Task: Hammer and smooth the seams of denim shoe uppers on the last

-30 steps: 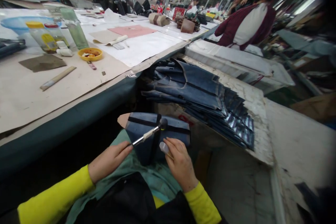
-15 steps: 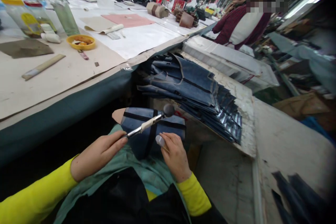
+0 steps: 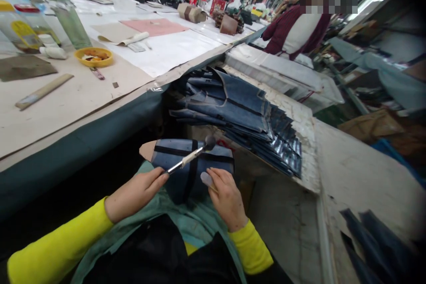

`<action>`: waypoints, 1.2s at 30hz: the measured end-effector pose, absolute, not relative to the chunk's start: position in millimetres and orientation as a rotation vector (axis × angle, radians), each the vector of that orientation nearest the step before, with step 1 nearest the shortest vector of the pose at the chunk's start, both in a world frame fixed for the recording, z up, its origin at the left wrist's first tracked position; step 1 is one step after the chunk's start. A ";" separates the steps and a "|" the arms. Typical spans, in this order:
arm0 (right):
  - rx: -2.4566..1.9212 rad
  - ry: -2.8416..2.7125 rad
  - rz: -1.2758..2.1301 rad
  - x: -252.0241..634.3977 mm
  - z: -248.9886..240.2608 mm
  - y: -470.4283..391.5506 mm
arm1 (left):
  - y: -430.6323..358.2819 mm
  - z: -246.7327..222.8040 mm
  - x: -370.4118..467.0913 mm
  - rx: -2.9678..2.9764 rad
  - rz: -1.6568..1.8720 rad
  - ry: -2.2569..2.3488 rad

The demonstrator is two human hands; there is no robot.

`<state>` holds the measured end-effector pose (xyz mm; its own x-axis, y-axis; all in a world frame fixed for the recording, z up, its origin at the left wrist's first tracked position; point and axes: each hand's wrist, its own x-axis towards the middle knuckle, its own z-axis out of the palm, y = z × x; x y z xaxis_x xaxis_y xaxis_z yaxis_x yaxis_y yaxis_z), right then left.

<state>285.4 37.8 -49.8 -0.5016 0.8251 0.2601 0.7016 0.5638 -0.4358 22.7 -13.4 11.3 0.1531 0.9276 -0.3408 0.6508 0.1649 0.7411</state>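
A hammer (image 3: 189,158) with a round dark head and a pale-wrapped metal handle is in my left hand (image 3: 136,193), fingers closed round the handle end. Its head hangs over a blue leather piece (image 3: 169,150) crossed by black strips, with a tan pointed end, lying on my lap. My right hand (image 3: 226,195) pinches a small tool (image 3: 206,179) with a pale, rounded flat tip, close to the leather's near right side. Part of this tool is hidden by my fingers. A green apron (image 3: 153,213) lies under the leather.
Fanned blue leather pieces (image 3: 246,102) are stacked on a board ahead. The worktable (image 3: 126,71) at left bears a yellow dish (image 3: 93,57), a green bottle (image 3: 69,17) and a flat stick (image 3: 45,92). A person in maroon (image 3: 286,31) sits beyond a plastic bin (image 3: 273,66).
The view has shifted slightly, so the table and stack appear further left. My left hand has come a little nearer to my right. Both hands keep their tools.
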 end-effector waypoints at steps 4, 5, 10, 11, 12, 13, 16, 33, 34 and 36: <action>-1.210 -2.359 0.391 287.9 -49.7 34.9 | -7.1 2.9 30.6 1.588 0.361 1.574; -1.198 -2.351 0.393 287.9 -49.6 34.3 | -6.8 3.1 32.0 1.599 0.394 1.565; -1.181 -2.304 0.411 287.5 -52.5 34.1 | -2.4 3.3 41.3 1.658 0.277 1.583; -1.190 -2.300 0.417 287.5 -53.3 34.4 | 0.1 3.5 43.8 1.674 0.219 1.593; -1.196 -2.298 0.422 287.6 -53.9 34.8 | 2.8 4.7 46.4 1.693 0.178 1.592; -1.198 -2.296 0.423 287.7 -54.1 35.1 | 5.4 6.7 48.7 1.716 0.169 1.581; -1.181 -2.292 0.419 287.9 -52.9 35.4 | 10.1 12.7 53.3 1.766 0.273 1.544; -1.188 -2.242 0.428 288.8 -51.6 36.2 | 17.4 7.2 60.9 1.769 0.178 1.556; -1.189 -2.245 0.427 288.9 -51.4 36.5 | 18.2 9.0 62.4 1.779 0.209 1.555; -1.181 -2.247 0.428 289.0 -51.4 36.6 | 19.6 12.6 65.8 1.792 0.280 1.561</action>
<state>289.0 36.6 -51.4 -0.4556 0.8275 0.3282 0.6488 0.5611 -0.5140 65.8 19.6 12.6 0.2394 0.9259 -0.2922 0.7669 0.0043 0.6418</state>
